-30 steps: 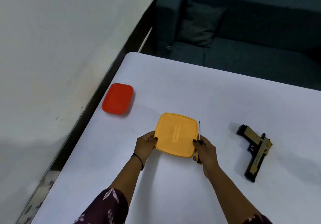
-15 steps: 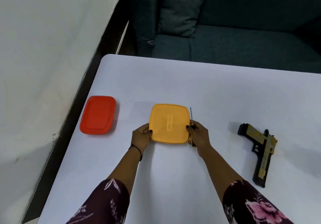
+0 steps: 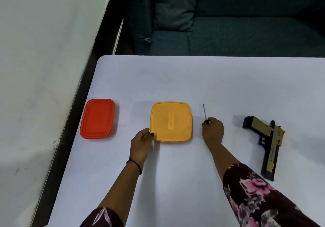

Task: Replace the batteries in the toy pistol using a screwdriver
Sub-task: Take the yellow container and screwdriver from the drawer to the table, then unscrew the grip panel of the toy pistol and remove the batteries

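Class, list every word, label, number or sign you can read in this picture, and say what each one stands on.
No text here can be read.
Yellow lid: a raised strip in its middle, perhaps moulded lettering, too blurred to read.
Pistol: worn gold patches; no lettering can be made out.
Red lid: no text seen.
Screwdriver: too small to tell.

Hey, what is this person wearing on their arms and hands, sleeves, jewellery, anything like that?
No gloves. The left hand has a thin black band round its wrist; nails on it and on the right hand look painted dark. Both sleeves are dark maroon: the left sleeve with a pale leaf print, the right sleeve with pink flowers.
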